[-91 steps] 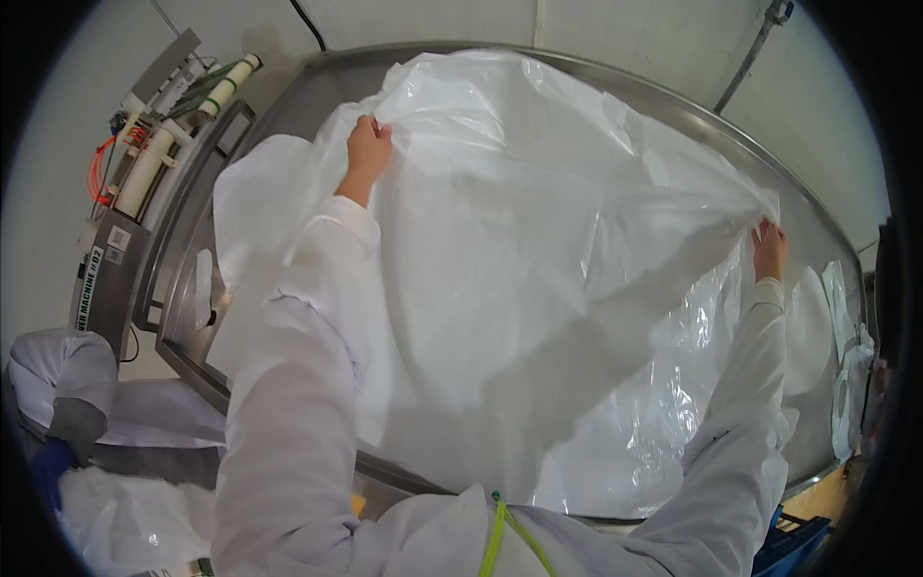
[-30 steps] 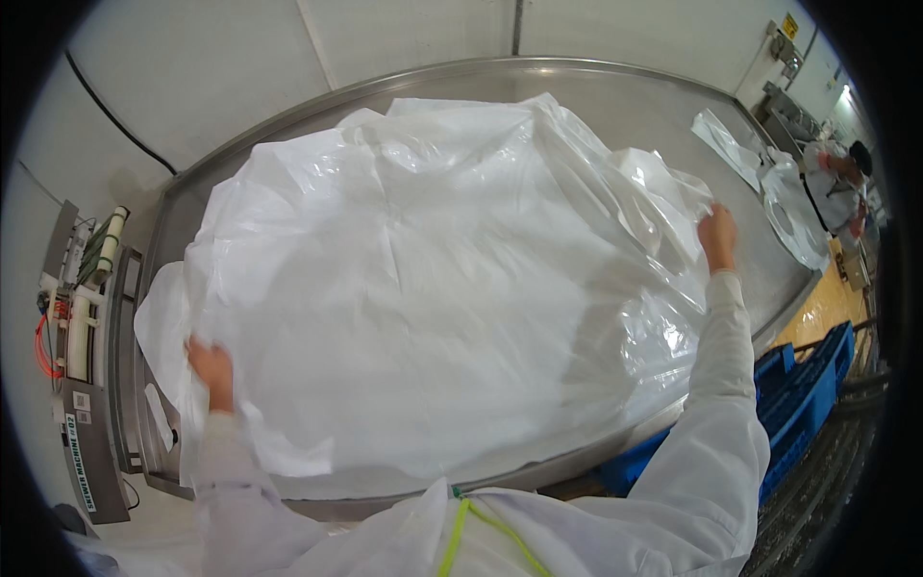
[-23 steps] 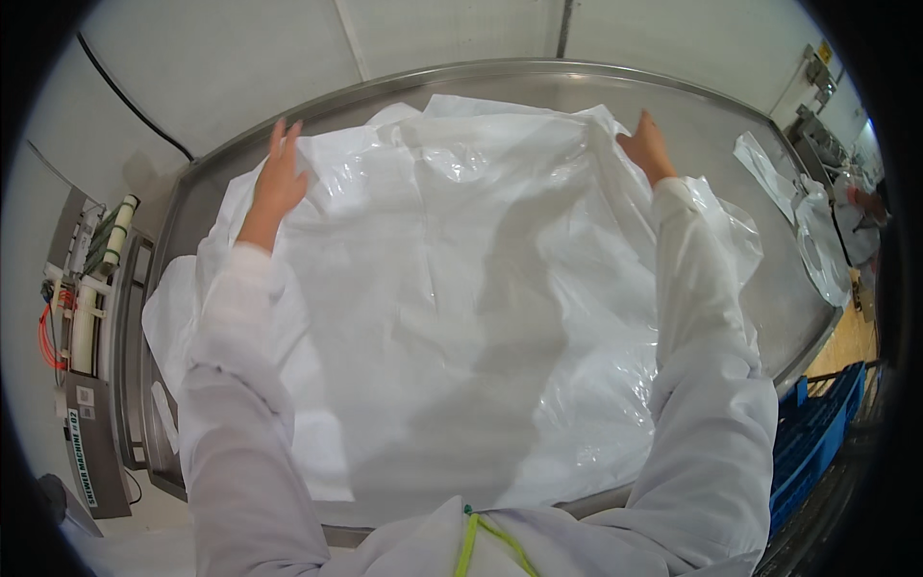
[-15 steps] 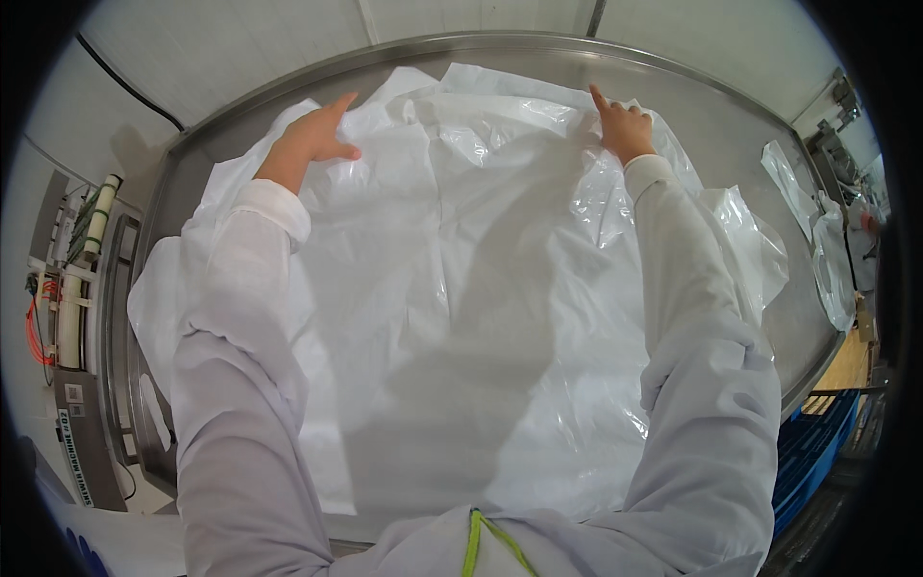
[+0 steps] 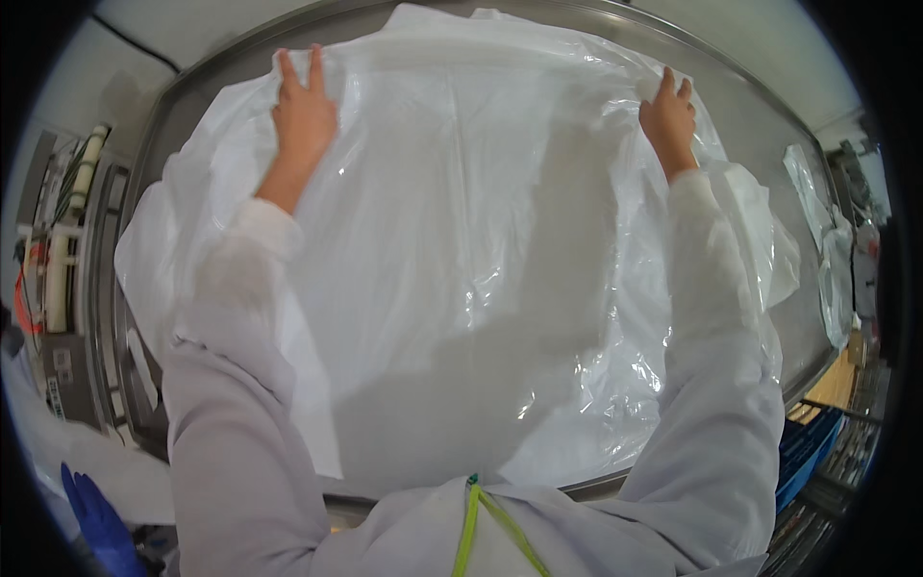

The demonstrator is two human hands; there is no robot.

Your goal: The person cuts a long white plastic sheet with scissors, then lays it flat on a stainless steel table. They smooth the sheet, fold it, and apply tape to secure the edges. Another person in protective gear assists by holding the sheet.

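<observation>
A large sheet of white, glossy plastic (image 5: 413, 250) covers most of the metal table in front of me. My left hand (image 5: 306, 115) lies on its far left part, with two fingers stretched apart toward the far edge and the thumb hidden. On the far right part rests my right hand (image 5: 668, 123), two fingers reaching forward and the others bent. Small wrinkles in the plastic gather beside it. Both arms, in white sleeves, are spread wide over the sheet, and their shadow falls across its middle.
A raised rim edges the metal table (image 5: 793, 351). Clear plastic pieces (image 5: 827, 250) lie at its right end. Machine parts with a pale roller (image 5: 88, 168) stand at left. A blue crate (image 5: 806, 444) is low at right, and a blue-gloved hand (image 5: 101, 519) shows at lower left.
Both hands have moved farther away, the right one also further right. The sheet's far part has spread toward the table's far rim and looks smoother. The blue-gloved hand shows more at lower left.
</observation>
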